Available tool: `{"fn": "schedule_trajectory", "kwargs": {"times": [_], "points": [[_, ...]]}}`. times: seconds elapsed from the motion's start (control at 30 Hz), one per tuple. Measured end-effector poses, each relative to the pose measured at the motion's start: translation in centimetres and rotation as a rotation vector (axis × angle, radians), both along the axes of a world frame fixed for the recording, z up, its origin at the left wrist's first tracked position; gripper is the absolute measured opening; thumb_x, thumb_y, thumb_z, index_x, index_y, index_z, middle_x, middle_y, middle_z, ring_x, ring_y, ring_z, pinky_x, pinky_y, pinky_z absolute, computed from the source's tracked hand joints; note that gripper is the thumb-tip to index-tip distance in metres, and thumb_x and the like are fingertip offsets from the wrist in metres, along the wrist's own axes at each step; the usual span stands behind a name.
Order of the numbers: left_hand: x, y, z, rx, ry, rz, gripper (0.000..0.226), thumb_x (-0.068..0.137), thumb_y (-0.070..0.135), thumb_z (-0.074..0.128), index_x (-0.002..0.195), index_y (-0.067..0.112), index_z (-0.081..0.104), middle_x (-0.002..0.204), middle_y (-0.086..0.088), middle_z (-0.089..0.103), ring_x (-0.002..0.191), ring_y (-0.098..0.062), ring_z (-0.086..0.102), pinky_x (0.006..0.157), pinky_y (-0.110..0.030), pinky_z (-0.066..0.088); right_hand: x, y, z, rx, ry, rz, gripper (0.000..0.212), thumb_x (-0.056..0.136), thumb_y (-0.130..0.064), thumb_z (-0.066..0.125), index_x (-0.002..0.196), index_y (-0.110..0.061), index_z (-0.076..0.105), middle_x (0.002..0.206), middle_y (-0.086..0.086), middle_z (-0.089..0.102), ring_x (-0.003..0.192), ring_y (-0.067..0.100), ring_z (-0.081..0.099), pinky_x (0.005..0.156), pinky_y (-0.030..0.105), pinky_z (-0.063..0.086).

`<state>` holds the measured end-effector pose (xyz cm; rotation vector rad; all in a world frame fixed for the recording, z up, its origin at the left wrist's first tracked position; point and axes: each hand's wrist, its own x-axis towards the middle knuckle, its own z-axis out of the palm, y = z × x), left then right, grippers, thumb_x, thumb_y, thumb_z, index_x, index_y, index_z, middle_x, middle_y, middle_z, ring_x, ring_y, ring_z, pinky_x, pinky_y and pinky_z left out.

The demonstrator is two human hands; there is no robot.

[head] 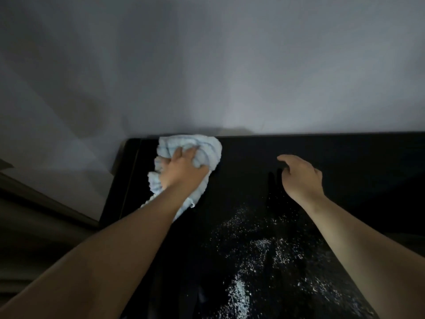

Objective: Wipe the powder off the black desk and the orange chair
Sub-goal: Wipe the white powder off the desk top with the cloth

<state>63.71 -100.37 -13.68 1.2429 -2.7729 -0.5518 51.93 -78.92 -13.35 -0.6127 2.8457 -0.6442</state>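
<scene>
Left hand [181, 171] clenched on the bunched cloth [202, 150] at the black desk [345, 162]'s 11 o'clock corner, right hand [299, 178] hovering loose and empty, powder [264, 249] down at 6, could easily get flung floorward by one big sweep lol.

- A dim indoor room, home or office, is showing here.
- A glossy black desk [345, 157] is standing against a plain pale wall [207, 65].
- Which room is not telling.
</scene>
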Motion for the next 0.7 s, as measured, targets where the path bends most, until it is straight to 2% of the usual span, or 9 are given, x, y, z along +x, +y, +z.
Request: {"fn": "schedule_trajectory", "kwargs": {"times": [0.07,0.13,0.2,0.27,0.33,0.4,0.47,0.6,0.7], "points": [[-1.0,3.3,-0.2,0.073,-0.01,-0.17,0.046,0.079,0.048,0.052,0.123,0.034,0.049,0.13,0.002,0.048,0.118,-0.031,0.046,0.089,-0.036,0.036,-0.5,0.8,0.2,0.006,-0.005,-0.034,0.043,0.095,-0.009,0.038,0.134,-0.024,0.049,0.143,-0.003,0.045,0.134,0.021,0.037,0.111,0.045,0.02],[-1.1,7.8,-1.0,0.07,-0.051,-0.565,0.044,0.07,0.055,0.046,0.109,0.036,0.055,0.124,0.006,0.055,0.119,-0.024,0.049,0.091,-0.035,0.039,-1.1,1.7,0.6,0.022,-0.011,-0.079,0.045,0.094,-0.008,0.038,0.134,-0.025,0.049,0.144,-0.003,0.044,0.134,0.022,0.037,0.11,0.045,0.022],[-1.2,9.8,-0.7,0.107,-0.026,-0.773,0.058,0.062,0.057,0.047,0.116,0.039,0.056,0.129,0.009,0.054,0.118,-0.024,0.046,0.088,-0.036,0.038,-1.9,2.9,0.9,0.033,-0.002,-0.12,0.046,0.093,-0.007,0.037,0.134,-0.025,0.049,0.145,-0.002,0.044,0.134,0.024,0.037,0.109,0.045,0.023],[-2.7,8.4,-0.6,-0.012,0.095,-0.642,0.057,0.066,0.055,0.051,0.122,0.042,0.053,0.134,0.008,0.05,0.117,-0.03,0.046,0.086,-0.035,0.038,-2.7,4.6,1.1,0.04,0.013,-0.162,0.047,0.092,-0.008,0.038,0.135,-0.025,0.048,0.145,-0.001,0.043,0.133,0.026,0.037,0.109,0.047,0.023],[-4.0,5.9,-0.7,-0.114,0.059,-0.393,0.057,0.078,0.049,0.053,0.133,0.042,0.042,0.144,0.007,0.038,0.122,-0.032,0.041,0.089,-0.033,0.036,-3.3,6.3,0.9,0.098,-0.01,-0.205,0.047,0.093,-0.01,0.038,0.137,-0.025,0.045,0.147,0.001,0.04,0.134,0.028,0.036,0.108,0.05,0.024],[-4.6,4.8,-0.4,-0.022,-0.046,-0.196,0.06,0.082,0.047,0.05,0.139,0.039,0.034,0.146,0.005,0.033,0.123,-0.034,0.038,0.086,-0.035,0.035,-3.7,7.5,0.5,0.164,-0.107,-0.241,0.047,0.096,-0.015,0.038,0.142,-0.025,0.038,0.15,0.002,0.036,0.135,0.03,0.034,0.108,0.051,0.024],[-4.6,6.3,-0.6,-0.014,-0.106,-0.269,0.056,0.081,0.049,0.05,0.135,0.036,0.039,0.141,0.002,0.039,0.121,-0.034,0.039,0.084,-0.035,0.033,-3.6,8.0,-0.1,0.187,-0.202,-0.245,0.047,0.098,-0.019,0.037,0.145,-0.023,0.033,0.152,0.003,0.032,0.138,0.031,0.029,0.109,0.049,0.025],[-2.7,9.8,-0.2,0.196,-0.011,-0.78,0.055,0.063,0.054,0.049,0.117,0.045,0.054,0.122,0.011,0.057,0.114,-0.026,0.048,0.09,-0.037,0.041,-3.3,8.6,-1.2,0.197,-0.18,-0.187,0.049,0.1,-0.022,0.034,0.148,-0.021,0.027,0.158,0.001,0.02,0.144,0.031,0.016,0.112,0.047,0.025],[-5.7,7.4,1.3,-0.177,0.1,-0.658,0.045,0.073,0.053,0.052,0.116,0.041,0.054,0.12,0.004,0.059,0.106,-0.028,0.055,0.082,-0.032,0.042,-3.5,8.9,-1.4,0.201,-0.2,-0.164,0.05,0.101,-0.023,0.034,0.149,-0.022,0.025,0.159,0.0,0.016,0.146,0.03,0.01,0.113,0.045,0.022]]}}
